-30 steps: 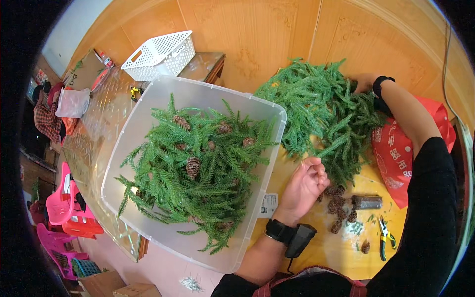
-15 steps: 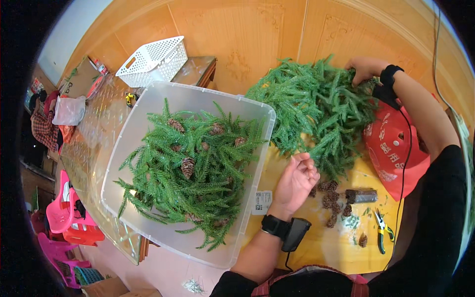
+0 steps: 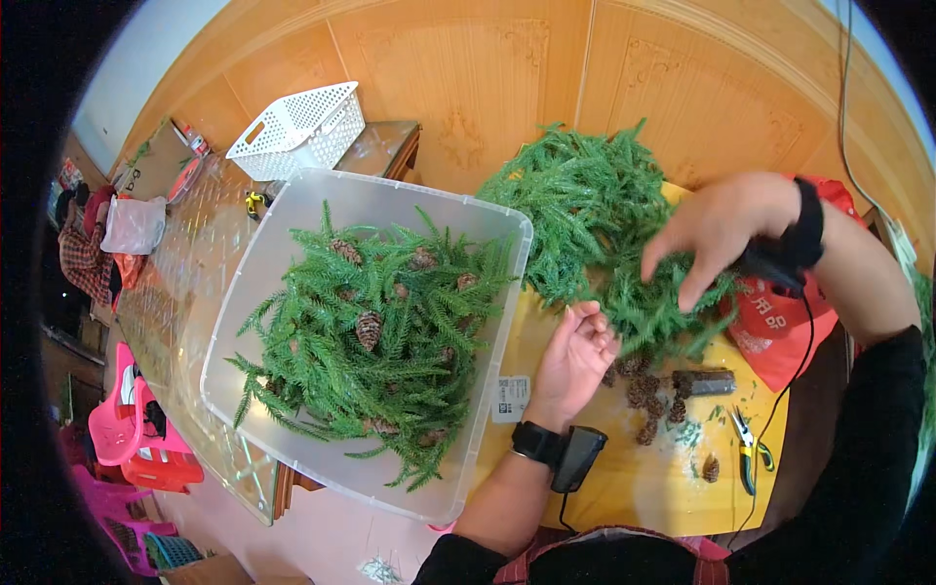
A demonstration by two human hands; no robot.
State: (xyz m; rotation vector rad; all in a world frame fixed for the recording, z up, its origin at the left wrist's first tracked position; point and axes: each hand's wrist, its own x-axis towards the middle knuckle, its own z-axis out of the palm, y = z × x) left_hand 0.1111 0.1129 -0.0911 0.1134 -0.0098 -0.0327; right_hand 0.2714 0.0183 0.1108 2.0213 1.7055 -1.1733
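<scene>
Right hand (image 3: 729,226), fingers spread wide, has moved inward over the green branches (image 3: 590,210), leaving them ungripped; left hand (image 3: 573,363) loosely curled, empty

Red bag (image 3: 775,341): pale printed characters, partly hidden. White label (image 3: 510,398), just beside plastic bin's (image 3: 361,200) right rim: black square code, print too small to read. Cardboard (image 3: 151,166), upper left: dark lettering.
</scene>
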